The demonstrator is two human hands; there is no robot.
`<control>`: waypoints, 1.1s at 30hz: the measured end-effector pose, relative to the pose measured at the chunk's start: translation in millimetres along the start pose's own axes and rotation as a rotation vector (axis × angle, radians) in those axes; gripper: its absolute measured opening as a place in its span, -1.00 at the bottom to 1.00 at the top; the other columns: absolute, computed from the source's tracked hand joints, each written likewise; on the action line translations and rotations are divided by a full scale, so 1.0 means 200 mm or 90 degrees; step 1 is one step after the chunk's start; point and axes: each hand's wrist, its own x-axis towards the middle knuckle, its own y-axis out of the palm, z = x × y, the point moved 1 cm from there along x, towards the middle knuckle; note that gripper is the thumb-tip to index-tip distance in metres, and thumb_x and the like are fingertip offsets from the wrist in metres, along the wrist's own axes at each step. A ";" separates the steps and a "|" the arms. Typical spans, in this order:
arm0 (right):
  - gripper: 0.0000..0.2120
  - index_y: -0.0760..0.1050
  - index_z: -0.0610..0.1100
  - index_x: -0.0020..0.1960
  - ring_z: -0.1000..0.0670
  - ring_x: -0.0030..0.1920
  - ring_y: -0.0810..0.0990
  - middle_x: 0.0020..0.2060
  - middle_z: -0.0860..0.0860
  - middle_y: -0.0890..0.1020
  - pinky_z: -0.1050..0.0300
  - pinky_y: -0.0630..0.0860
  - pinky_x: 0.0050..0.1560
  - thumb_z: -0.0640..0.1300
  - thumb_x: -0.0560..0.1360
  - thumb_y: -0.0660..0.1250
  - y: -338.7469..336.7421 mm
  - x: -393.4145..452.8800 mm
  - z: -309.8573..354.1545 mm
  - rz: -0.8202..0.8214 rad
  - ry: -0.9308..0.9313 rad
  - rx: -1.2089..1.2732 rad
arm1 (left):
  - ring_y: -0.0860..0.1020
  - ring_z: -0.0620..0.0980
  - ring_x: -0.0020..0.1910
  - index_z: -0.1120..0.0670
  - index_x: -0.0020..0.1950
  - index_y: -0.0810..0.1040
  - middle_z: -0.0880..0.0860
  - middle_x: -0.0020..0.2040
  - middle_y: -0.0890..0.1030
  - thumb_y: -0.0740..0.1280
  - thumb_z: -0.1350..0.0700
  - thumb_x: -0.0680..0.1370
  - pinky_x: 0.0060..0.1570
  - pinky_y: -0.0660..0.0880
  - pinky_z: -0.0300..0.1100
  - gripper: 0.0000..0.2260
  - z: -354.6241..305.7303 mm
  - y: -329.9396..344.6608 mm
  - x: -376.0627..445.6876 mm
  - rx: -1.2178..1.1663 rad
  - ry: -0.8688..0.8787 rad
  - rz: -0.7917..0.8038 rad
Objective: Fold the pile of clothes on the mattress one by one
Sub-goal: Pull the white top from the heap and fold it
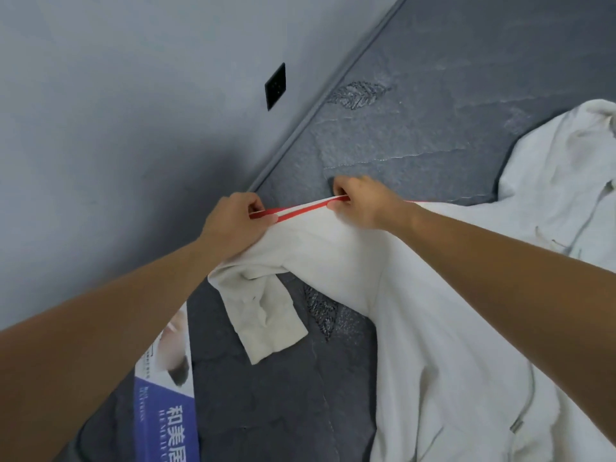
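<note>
Soft white garment (333,248) — red-striped hem between left hand (233,225), right hand (358,201)

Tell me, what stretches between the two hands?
Head view: a taut red-and-white striped hem of the white garment, pinched by left hand and right hand.

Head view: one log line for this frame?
left hand: pinches red-and-white striped hem | right hand: pinches hem | white cotton garment: stretched over dark grey mattress
</note>
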 end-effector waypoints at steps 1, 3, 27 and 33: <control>-0.78 0.44 -0.06 0.06 -0.16 0.11 0.51 0.01 -0.02 0.54 -0.08 0.45 0.10 0.08 0.62 0.32 -0.01 -0.02 -0.01 -0.024 -0.005 0.007 | 0.60 0.06 -0.12 -0.01 -0.15 0.59 -0.03 -0.21 0.62 0.46 -0.06 0.52 -0.12 0.55 0.00 -0.84 -0.02 0.00 -0.02 0.036 0.017 -0.010; -0.74 0.46 -0.06 0.17 -0.16 0.24 0.46 0.15 -0.05 0.54 -0.09 0.40 0.23 0.08 0.60 0.35 -0.03 -0.10 -0.03 -0.081 -0.012 0.009 | 0.52 0.17 0.04 0.04 0.03 0.59 0.04 -0.04 0.56 0.44 -0.03 0.52 0.02 0.52 0.09 -0.81 -0.06 0.02 -0.04 0.103 0.098 -0.061; -0.42 0.14 -0.11 0.68 -0.12 0.67 0.06 0.67 -0.08 0.15 -0.11 0.08 0.63 0.06 0.73 0.13 0.09 -1.34 -1.50 -0.247 0.133 0.026 | 0.42 0.24 0.47 0.17 0.55 0.33 0.17 0.50 0.45 0.30 -0.36 0.57 0.42 0.39 0.14 -0.24 -1.67 1.23 0.07 0.179 0.212 0.193; -0.30 0.18 -0.10 0.61 -0.21 0.53 0.22 0.55 -0.12 0.24 -0.14 0.27 0.51 0.11 0.60 0.34 0.09 -1.56 -1.73 -0.374 0.353 0.084 | 0.54 0.19 0.31 0.12 0.59 0.32 0.08 0.48 0.47 0.43 -0.31 0.52 0.16 0.60 0.07 -0.20 -1.72 1.22 0.17 0.091 0.103 0.249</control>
